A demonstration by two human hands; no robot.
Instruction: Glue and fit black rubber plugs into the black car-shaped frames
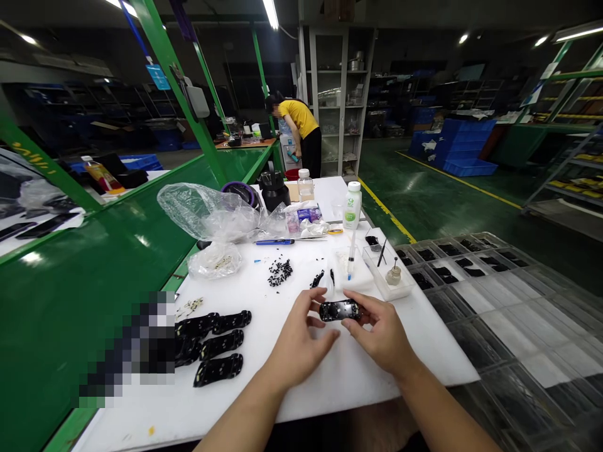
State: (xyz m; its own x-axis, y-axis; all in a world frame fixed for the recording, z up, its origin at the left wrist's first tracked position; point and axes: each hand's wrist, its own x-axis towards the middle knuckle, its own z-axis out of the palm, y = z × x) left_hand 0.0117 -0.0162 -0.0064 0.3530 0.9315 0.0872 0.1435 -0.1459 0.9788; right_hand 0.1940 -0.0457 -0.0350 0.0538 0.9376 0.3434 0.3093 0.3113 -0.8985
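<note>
Both forearms came up from six o'clock, and the left hand (301,339) and right hand (381,333) each pinched one end of a small black housing (339,310), held just above the white desk (264,389) near centre. Loose black bits (280,272) lay at eleven o'clock, stacked black shells (219,348) at nine, and a white tray (389,276) with a tiny bottle (393,275) at one. Fingertip grip only: a twist might have dropped the housing among the bits.

A: I cannot read the pixelated patch (127,348) hiding part of the black housings (217,344).

B: My forearms leave the frame below; the bottle label (351,210) is illegible.
</note>
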